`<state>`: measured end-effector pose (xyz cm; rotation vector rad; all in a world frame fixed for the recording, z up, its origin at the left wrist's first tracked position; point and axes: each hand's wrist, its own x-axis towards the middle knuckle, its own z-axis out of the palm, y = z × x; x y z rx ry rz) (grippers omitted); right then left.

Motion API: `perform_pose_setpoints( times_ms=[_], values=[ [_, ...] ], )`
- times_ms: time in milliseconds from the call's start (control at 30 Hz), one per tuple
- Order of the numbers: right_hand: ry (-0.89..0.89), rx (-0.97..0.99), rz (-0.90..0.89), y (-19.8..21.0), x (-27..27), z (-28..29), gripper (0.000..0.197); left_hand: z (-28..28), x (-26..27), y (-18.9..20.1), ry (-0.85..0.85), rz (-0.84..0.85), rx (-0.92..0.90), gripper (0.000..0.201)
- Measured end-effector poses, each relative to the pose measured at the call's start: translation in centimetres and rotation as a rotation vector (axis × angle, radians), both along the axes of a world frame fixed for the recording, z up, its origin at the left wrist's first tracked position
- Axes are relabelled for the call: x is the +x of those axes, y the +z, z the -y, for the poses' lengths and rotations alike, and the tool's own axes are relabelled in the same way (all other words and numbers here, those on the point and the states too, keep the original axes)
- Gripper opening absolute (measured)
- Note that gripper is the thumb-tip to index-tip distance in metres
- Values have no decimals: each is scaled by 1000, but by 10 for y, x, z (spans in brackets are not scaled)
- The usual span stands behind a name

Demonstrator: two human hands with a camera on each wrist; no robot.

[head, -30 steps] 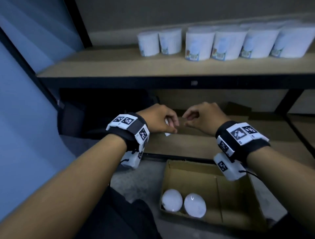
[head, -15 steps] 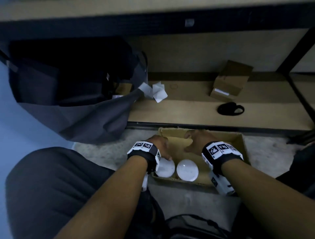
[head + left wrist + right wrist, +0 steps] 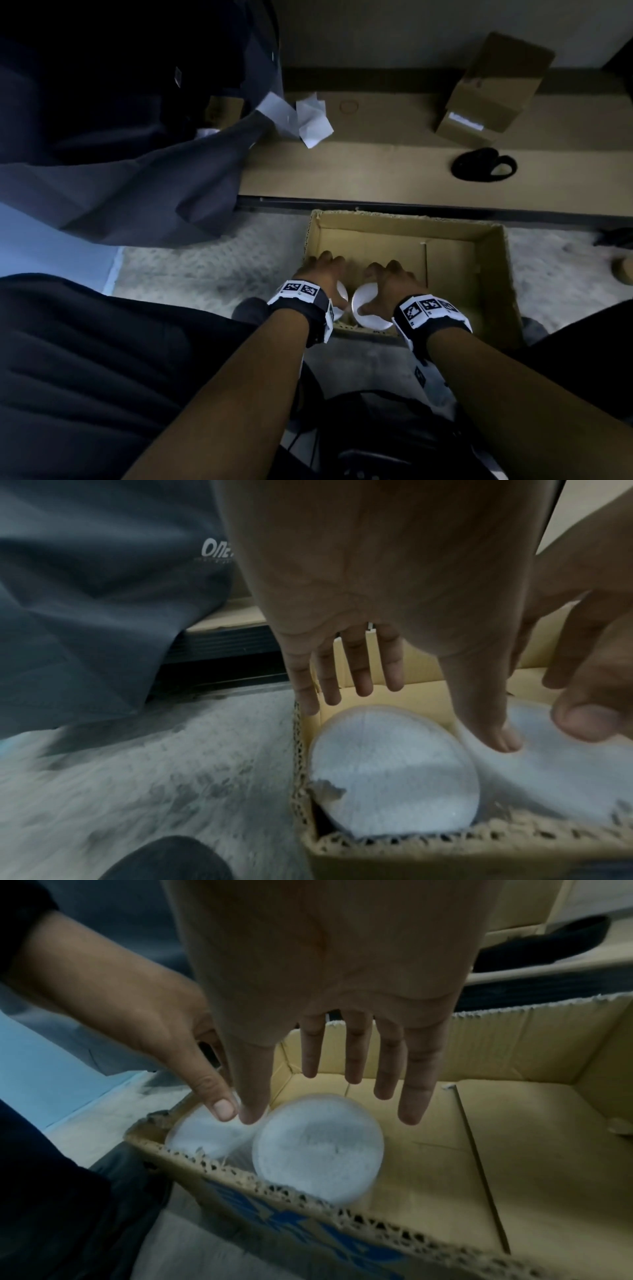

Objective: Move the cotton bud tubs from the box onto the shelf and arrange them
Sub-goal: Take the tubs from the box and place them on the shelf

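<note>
An open cardboard box stands on the floor with two white-lidded cotton bud tubs upright in its near left corner. My left hand hovers over the left tub, fingers straight and spread, thumb reaching between the two lids. My right hand is spread over the right tub, its thumb coming down at that lid's left edge. Neither hand has closed round a tub. In the right wrist view the left tub is partly hidden behind both thumbs. The rest of the box shows only bare cardboard.
Just beyond the box runs the low shelf board, carrying a small brown carton, a black looped object and white papers. A dark bag hangs over its left end. My dark-trousered leg fills the lower left.
The view has tipped down from the upper shelf with its row of tubs to the box. Both hands have dropped from shelf height into the box and spread over the two tubs.
</note>
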<state>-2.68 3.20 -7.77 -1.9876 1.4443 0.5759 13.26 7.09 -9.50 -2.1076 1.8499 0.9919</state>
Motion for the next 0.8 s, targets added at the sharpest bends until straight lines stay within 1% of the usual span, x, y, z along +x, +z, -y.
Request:
perform_pose_setpoints(
  times_ms=[200,400,567,700,800],
  values=[
    [29,-19,-44,-14,1,-3,82,-1,-2,-13,11,14,15,77],
    [36,-80,-35,-21,5,-10,90,-1,-3,-17,-13,58,6,88],
    [14,-141,-54,-20,8,-17,83,-5,-7,-21,-3,96,-61,91],
    [7,-110,-44,-19,12,-18,85,-6,-10,-24,11,115,-86,90],
    [40,-104,-60,-16,11,-19,91,-7,-11,-25,5,113,-78,95]
  ],
)
